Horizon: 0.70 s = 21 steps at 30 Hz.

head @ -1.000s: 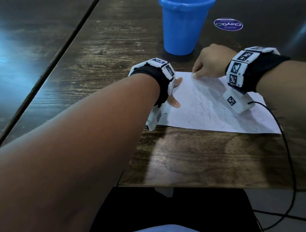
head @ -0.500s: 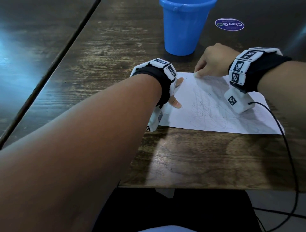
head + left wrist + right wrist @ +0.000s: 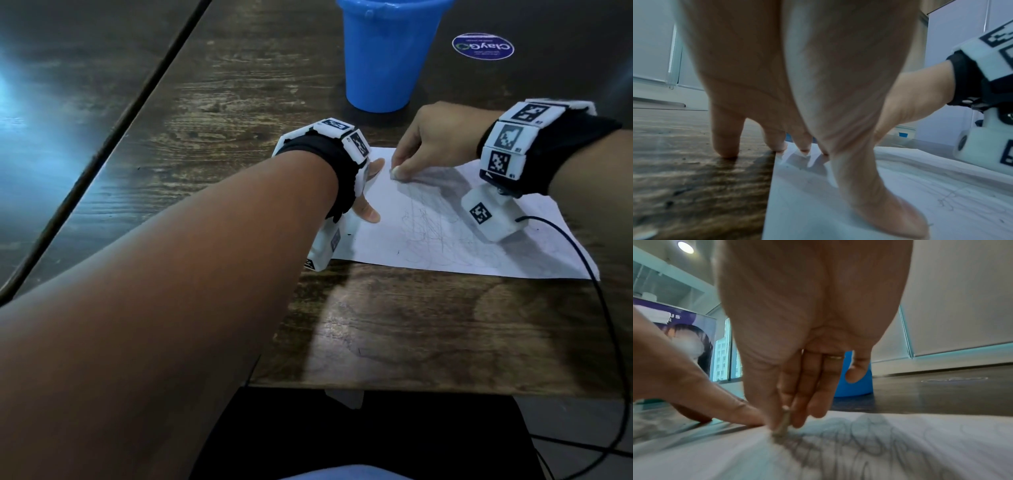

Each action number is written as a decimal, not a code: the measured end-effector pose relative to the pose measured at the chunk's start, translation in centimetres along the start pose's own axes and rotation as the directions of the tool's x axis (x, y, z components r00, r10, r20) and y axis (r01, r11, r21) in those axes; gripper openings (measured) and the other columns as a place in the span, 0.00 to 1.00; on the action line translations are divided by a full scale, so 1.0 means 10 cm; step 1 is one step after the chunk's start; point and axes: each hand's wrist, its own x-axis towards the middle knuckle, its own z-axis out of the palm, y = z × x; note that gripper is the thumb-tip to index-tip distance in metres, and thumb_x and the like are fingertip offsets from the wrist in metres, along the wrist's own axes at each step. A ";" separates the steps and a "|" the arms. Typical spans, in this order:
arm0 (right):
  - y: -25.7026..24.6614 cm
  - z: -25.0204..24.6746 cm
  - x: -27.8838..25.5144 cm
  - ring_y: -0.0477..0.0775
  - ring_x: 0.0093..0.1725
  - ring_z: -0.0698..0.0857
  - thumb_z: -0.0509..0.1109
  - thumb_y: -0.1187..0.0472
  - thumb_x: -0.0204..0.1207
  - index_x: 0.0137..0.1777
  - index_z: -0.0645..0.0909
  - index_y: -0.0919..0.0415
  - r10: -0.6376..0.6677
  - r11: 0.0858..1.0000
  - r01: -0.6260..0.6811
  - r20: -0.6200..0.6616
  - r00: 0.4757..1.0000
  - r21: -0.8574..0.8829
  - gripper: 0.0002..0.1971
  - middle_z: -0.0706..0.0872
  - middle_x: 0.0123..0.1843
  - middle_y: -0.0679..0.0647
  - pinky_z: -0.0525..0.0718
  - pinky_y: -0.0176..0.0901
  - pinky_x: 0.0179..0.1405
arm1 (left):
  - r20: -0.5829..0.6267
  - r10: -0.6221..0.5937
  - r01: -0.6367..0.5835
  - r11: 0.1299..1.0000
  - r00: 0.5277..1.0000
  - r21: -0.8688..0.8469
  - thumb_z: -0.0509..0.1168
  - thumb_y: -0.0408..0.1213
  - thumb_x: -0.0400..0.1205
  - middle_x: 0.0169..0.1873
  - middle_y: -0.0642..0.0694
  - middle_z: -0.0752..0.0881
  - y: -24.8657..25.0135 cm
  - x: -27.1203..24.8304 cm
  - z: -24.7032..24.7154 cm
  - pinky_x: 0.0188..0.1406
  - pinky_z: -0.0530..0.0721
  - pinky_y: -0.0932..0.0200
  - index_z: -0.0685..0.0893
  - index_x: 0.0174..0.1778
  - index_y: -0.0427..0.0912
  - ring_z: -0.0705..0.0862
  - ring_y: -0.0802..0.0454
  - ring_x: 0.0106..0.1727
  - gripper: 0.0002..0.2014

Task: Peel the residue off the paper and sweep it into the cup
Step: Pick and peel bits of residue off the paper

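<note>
The paper [image 3: 445,233] lies on the table [image 3: 411,325], near its near edge. The cup [image 3: 387,58] stands just beyond the paper's far edge; a sticker [image 3: 483,46] lies to its right. Left hand [image 3: 366,202] rests on the paper's left edge — right hand [image 3: 431,144] at its far edge, between cup and paper.

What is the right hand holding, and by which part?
A small grey stub, seemingly an eraser, pinched at its upper end by the right hand; its lower end touches the paper.
</note>
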 end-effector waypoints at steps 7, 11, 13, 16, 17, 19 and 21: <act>0.06 0.04 0.03 0.46 0.42 0.86 0.76 0.53 0.75 0.46 0.93 0.50 0.020 0.987 -0.043 -0.142 0.990 -0.157 0.05 0.87 0.37 0.36 0.88 0.50 0.46 | 0.012 0.019 -0.020 0.998 1.000 0.056 0.54 0.92 0.29 0.83 0.45 0.71 0.01 0.05 -0.01 0.73 0.77 0.41 0.61 0.87 0.57 0.78 0.38 0.76 0.84; 0.00 0.03 -0.14 0.37 0.43 0.86 0.80 0.50 0.73 0.43 0.93 0.43 -0.051 0.996 0.055 0.063 0.997 -0.066 0.01 0.90 0.36 0.33 0.81 0.38 0.44 | -0.021 0.025 -0.024 0.999 0.999 0.032 0.67 0.84 0.57 0.87 0.47 0.61 0.00 0.02 -0.01 0.77 0.72 0.39 0.47 0.89 0.61 0.71 0.39 0.81 0.67; 0.00 0.01 -0.18 0.36 0.43 0.86 0.80 0.49 0.73 0.42 0.93 0.42 -0.060 0.995 0.067 0.090 0.994 -0.077 0.01 0.90 0.36 0.32 0.80 0.38 0.44 | -0.015 0.023 -0.023 0.998 1.000 0.053 0.66 0.86 0.52 0.87 0.47 0.62 0.00 0.03 -0.02 0.77 0.73 0.38 0.46 0.88 0.63 0.71 0.38 0.81 0.70; 0.00 0.01 -0.13 0.40 0.41 0.85 0.79 0.51 0.74 0.46 0.94 0.48 -0.036 0.986 0.031 -0.028 0.999 -0.165 0.04 0.90 0.37 0.36 0.84 0.43 0.43 | 0.000 0.012 -0.012 0.999 1.000 0.050 0.53 0.92 0.29 0.84 0.48 0.68 0.00 0.07 -0.01 0.74 0.75 0.37 0.50 0.88 0.64 0.75 0.38 0.78 0.83; 0.00 0.01 -0.11 0.42 0.41 0.85 0.78 0.52 0.75 0.47 0.93 0.50 -0.015 0.982 0.001 -0.073 0.997 -0.190 0.05 0.89 0.38 0.37 0.86 0.47 0.43 | 0.003 0.005 -0.005 0.999 1.000 0.050 0.50 0.92 0.25 0.84 0.47 0.69 0.00 0.06 -0.01 0.74 0.76 0.37 0.50 0.88 0.64 0.76 0.37 0.77 0.86; 0.02 0.02 -0.09 0.45 0.41 0.84 0.77 0.52 0.75 0.48 0.93 0.50 0.033 0.979 -0.059 -0.136 0.990 -0.193 0.06 0.88 0.38 0.38 0.88 0.51 0.45 | 0.013 0.000 -0.001 0.999 1.000 0.049 0.56 0.92 0.33 0.84 0.47 0.69 0.01 0.02 -0.02 0.74 0.75 0.37 0.48 0.88 0.64 0.75 0.37 0.78 0.81; 0.03 0.03 -0.08 0.47 0.41 0.85 0.76 0.53 0.75 0.48 0.94 0.51 0.044 0.981 -0.071 -0.151 0.988 -0.180 0.06 0.88 0.38 0.39 0.89 0.54 0.46 | -0.009 0.004 -0.003 0.999 1.000 0.047 0.65 0.87 0.52 0.85 0.47 0.67 0.01 0.00 -0.02 0.75 0.74 0.37 0.45 0.88 0.64 0.73 0.38 0.79 0.69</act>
